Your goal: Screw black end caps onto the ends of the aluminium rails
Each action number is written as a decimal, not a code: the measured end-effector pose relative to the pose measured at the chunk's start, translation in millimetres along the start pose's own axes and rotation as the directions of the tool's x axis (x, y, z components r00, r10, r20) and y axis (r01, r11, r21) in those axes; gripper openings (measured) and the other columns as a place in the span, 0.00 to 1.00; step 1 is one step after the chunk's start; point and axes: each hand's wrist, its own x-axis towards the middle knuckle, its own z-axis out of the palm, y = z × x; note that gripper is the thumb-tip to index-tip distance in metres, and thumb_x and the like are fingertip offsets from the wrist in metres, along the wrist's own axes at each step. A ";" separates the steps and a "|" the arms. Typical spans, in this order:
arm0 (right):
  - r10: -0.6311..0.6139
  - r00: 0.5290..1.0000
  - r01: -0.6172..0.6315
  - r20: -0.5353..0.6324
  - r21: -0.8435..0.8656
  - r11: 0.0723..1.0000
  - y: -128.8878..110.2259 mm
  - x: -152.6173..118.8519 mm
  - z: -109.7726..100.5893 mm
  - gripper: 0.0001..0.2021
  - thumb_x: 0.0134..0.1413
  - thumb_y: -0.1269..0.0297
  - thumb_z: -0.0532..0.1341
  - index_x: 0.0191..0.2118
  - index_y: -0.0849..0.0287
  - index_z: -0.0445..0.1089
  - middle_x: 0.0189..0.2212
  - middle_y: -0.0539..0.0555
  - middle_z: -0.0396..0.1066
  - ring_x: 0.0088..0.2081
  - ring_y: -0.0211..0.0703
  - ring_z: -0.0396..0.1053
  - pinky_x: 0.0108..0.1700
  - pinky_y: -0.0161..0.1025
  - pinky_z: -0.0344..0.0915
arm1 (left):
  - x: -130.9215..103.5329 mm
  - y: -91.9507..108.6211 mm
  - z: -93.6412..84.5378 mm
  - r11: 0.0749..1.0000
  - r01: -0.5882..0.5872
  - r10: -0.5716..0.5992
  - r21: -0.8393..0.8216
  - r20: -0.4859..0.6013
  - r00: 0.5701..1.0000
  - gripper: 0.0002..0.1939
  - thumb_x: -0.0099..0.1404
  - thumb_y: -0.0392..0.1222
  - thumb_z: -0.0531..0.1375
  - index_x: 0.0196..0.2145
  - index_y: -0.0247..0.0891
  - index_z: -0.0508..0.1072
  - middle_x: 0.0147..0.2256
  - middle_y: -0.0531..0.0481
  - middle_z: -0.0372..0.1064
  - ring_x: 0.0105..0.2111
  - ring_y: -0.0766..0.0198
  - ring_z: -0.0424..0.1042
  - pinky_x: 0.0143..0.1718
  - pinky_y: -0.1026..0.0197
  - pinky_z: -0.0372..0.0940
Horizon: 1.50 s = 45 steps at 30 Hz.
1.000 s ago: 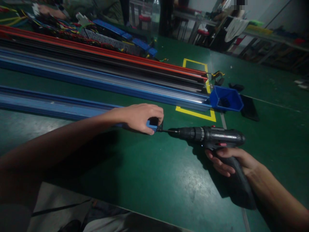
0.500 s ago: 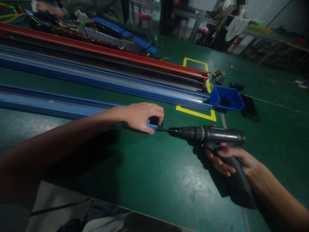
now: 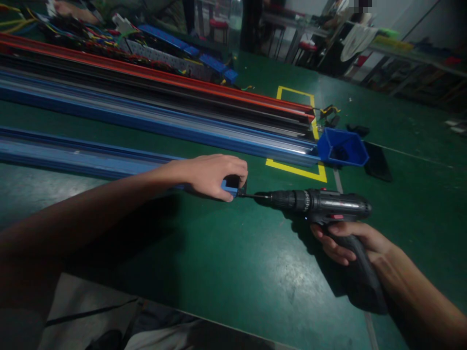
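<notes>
My left hand (image 3: 215,176) is closed around the right end of a long blue metal profile (image 3: 109,159) lying on the green table (image 3: 233,272). Thumb and fingers grip it from both sides, and a small black end piece (image 3: 241,192) sits at its tip. My right hand (image 3: 343,242) is wrapped round the handle of a black cordless drill (image 3: 321,203), which points left. The drill's long thin bit (image 3: 257,196) reaches the black end piece. Whether a screw sits there is too small to tell.
Beyond lie more long profiles, blue (image 3: 164,121) and orange (image 3: 182,82), their ends over a yellow tape outline (image 3: 297,170). A blue bin (image 3: 343,148) stands at their right end, beside a dark flat object (image 3: 379,163). Bundled wires (image 3: 91,43) and another person's hand (image 3: 78,12) are at the far left.
</notes>
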 end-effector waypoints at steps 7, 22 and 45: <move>-0.006 1.000 0.006 -0.006 0.002 1.000 0.4 0.8 2.1 0.12 0.62 0.65 0.67 0.45 0.68 0.80 0.28 0.54 0.74 0.16 0.29 0.63 0.24 0.29 0.72 | -0.3 0.6 0.5 1.000 -0.004 0.004 -0.017 -0.008 1.000 0.11 0.60 0.43 0.69 0.40 0.42 0.74 0.43 0.50 0.73 0.45 0.57 0.71 0.48 0.58 0.62; 0.016 1.000 -0.016 0.008 0.018 1.000 -1.1 -0.3 1.1 0.10 0.63 0.66 0.67 0.45 0.69 0.80 0.28 0.52 0.73 0.18 0.29 0.64 0.25 0.30 0.71 | -0.6 0.8 -0.3 1.000 0.001 -0.001 -0.006 0.005 1.000 0.12 0.61 0.44 0.69 0.41 0.42 0.74 0.44 0.49 0.73 0.46 0.56 0.72 0.48 0.58 0.62; -0.007 0.999 0.005 0.047 0.034 0.999 -1.3 3.6 1.7 0.12 0.63 0.67 0.66 0.48 0.70 0.81 0.29 0.54 0.75 0.18 0.28 0.67 0.26 0.30 0.75 | -0.4 0.3 0.4 1.000 0.003 -0.003 -0.003 0.005 1.000 0.12 0.61 0.43 0.69 0.41 0.41 0.73 0.43 0.50 0.72 0.46 0.57 0.71 0.48 0.59 0.61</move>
